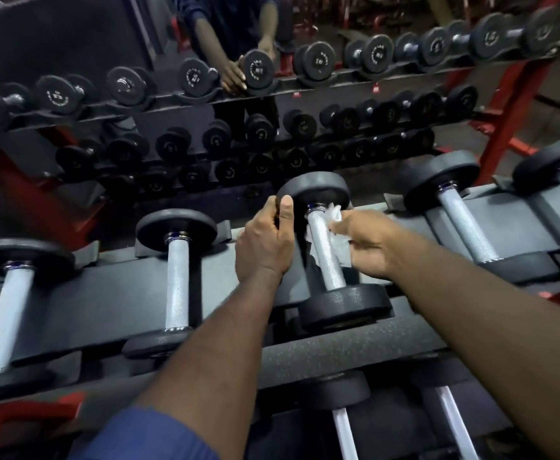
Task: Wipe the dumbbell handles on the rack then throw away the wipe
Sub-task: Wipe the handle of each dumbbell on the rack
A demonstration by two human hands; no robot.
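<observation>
Mirror glass (305,104) stood behind the dark grey sloped metal rack (106,300) in a dim gym room. Five black round-headed dumbbells with silver knurled handles (178,280) lay on its top shelf, and two more below. The left hand (265,240) gripped the far head of the middle dumbbell (326,257), fingers curled round the rim, thumb upright. The right hand (371,244) pinched the crumpled white paper wipe (335,215) against that handle's right side.
</observation>
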